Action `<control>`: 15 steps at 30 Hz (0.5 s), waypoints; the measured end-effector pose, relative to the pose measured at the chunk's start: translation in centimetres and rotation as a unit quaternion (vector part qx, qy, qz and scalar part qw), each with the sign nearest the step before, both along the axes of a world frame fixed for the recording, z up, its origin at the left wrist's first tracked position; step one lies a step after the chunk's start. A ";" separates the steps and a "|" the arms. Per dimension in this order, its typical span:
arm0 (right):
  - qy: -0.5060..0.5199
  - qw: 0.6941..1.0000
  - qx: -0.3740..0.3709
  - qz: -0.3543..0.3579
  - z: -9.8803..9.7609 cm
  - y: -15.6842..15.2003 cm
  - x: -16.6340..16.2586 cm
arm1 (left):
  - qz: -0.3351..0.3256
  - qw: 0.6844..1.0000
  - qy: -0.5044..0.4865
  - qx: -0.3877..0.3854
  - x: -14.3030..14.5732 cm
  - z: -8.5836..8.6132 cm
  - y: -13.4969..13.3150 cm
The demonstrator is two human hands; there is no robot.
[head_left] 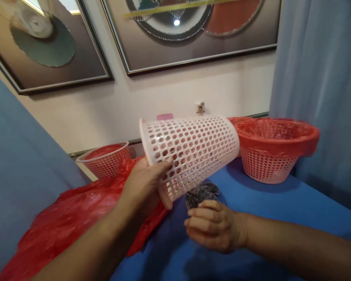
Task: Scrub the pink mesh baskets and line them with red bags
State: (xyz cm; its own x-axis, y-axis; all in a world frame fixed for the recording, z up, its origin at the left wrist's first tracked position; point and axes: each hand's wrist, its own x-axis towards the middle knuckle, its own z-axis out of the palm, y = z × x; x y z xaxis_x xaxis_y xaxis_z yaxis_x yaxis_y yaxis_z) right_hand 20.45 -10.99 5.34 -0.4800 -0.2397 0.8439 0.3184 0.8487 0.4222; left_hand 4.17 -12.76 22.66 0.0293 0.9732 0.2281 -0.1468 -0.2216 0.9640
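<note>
My left hand [143, 187] grips the rim of a pale pink mesh basket [193, 150], held on its side above the blue table [280, 210] with its open mouth toward the left. My right hand [212, 226] is closed just below the basket, fingers curled around a dark grey crumpled thing [201, 193] that shows above the knuckles. A red plastic bag [76, 218] lies spread on the table under my left forearm.
A mesh basket lined with a red bag [275, 150] stands at the right rear. Another lined basket [105, 158] sits at the left by the wall. Blue curtains [318, 78] hang on both sides. Framed pictures [193, 35] hang on the wall.
</note>
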 end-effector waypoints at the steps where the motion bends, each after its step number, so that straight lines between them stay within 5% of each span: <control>1: -0.005 0.997 -0.075 -0.032 -1.4 0.4 0.9 | 0.010 0.999 0.014 0.029 -0.7 -0.4 0.0; 3: -0.014 0.952 -0.281 -0.121 -4.3 1.3 2.0 | 0.045 0.994 0.058 0.079 -2.0 -2.1 0.2; 7: -0.042 0.786 -0.563 -0.251 -7.8 3.3 0.5 | 0.091 0.975 0.145 0.139 -3.4 -7.8 1.4; 10: -0.098 0.728 -0.615 -0.286 -8.0 4.2 -1.5 | 0.089 0.965 0.186 0.161 -3.7 -11.9 3.0; 15: -0.115 0.717 -0.613 -0.311 -7.5 3.2 0.9 | 0.043 0.960 0.218 0.171 -4.2 -16.2 5.5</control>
State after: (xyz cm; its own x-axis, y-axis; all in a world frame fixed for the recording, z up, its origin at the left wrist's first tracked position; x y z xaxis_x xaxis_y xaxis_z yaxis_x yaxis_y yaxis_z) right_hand 21.31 -7.75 -2.12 -0.3329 0.9354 0.1194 0.8375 0.3514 -0.4184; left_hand 0.01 -7.23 6.42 0.1169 0.8471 0.5185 0.2864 -0.5286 0.7991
